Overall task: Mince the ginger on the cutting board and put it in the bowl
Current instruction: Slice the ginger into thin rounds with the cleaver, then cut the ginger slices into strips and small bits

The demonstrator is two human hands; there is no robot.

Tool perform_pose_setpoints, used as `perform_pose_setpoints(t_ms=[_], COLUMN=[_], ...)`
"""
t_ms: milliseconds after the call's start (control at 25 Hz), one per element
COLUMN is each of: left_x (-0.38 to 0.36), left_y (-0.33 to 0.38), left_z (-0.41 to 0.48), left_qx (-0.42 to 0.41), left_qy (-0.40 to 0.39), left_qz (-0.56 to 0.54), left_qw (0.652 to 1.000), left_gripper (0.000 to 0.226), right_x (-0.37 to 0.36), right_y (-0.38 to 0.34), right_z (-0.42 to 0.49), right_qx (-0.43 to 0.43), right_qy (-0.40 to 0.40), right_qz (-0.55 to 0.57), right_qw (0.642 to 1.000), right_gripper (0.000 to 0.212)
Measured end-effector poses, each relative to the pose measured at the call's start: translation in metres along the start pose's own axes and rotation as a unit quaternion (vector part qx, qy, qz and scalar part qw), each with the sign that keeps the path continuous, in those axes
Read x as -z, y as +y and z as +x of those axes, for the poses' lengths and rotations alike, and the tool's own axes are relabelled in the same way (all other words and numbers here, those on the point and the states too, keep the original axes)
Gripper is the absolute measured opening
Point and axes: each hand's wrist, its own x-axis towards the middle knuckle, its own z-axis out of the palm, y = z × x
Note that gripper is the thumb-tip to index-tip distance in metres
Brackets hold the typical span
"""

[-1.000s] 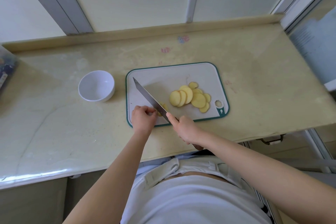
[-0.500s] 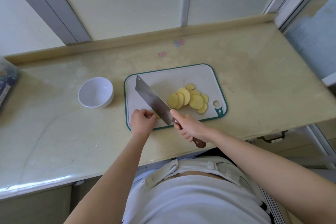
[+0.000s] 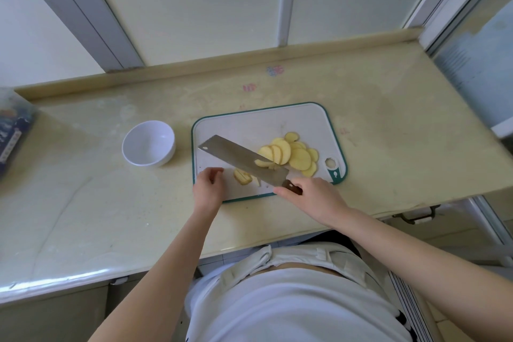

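Now the broad steel cleaver (image 3: pixel 238 157) has swung up off its edge, slivers clinging to its flat side, its brown handle gripped in the right hand (image 3: pixel 311 197). The left hand (image 3: pixel 208 186) has let go and sits loosely curled and empty just beside the part-cut yellow ginger stack (image 3: pixel 243 177) on the white green-rimmed cutting board (image 3: pixel 263 122). Mincing looks barely begun: the pale ginger slices (image 3: pixel 297 157) remain whole, and the white round bowl (image 3: pixel 149 144) is empty.

Beige table (image 3: pixel 388 119), coloured smudges (image 3: pixel 275 70) near its back ledge. Blue printed packet (image 3: pixel 14 136) at far left edge. Pale wall panels (image 3: pixel 211 8) behind.
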Motion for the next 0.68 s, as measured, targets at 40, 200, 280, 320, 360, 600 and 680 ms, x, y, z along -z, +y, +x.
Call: perform_pose_setpoints(t_ms=[40, 200, 280, 320, 360, 600, 680], left_x=[0.007, 0.038, 0.038, 0.032, 0.025, -0.004, -0.004], left_y=[0.006, 0.046, 0.066, 0.072, 0.074, 0.071, 0.074], left_z=[0.000, -0.002, -0.004, -0.005, -0.005, -0.008, -0.001], left_qx=[0.017, -0.101, -0.202, -0.233, -0.256, -0.291, -0.296], left_qy=[0.061, 0.240, 0.134, 0.054, -0.018, -0.140, -0.183], left_qz=[-0.036, -0.135, -0.086, -0.032, 0.036, 0.313, 0.346], left_qw=[0.997, 0.956, 0.966, 0.970, 0.966, 0.893, 0.871], left_gripper=[0.025, 0.015, 0.006, 0.006, 0.011, 0.052, 0.059], right_x=[-0.001, -0.003, -0.003, -0.002, -0.001, -0.003, -0.002], right_y=[0.004, 0.013, 0.012, 0.010, 0.008, -0.003, -0.004], right_z=[-0.001, -0.001, 0.000, 0.000, 0.000, -0.003, -0.003], right_qx=[0.000, 0.006, 0.014, 0.019, 0.024, 0.041, 0.050], right_qy=[0.007, 0.034, 0.033, 0.028, 0.024, 0.026, 0.027], right_qz=[-0.020, -0.094, -0.107, -0.109, -0.111, -0.125, -0.134], right_qw=[1.000, 0.995, 0.994, 0.993, 0.993, 0.991, 0.989], right_gripper=[0.057, 0.058, 0.056, 0.054, 0.052, 0.048, 0.048])
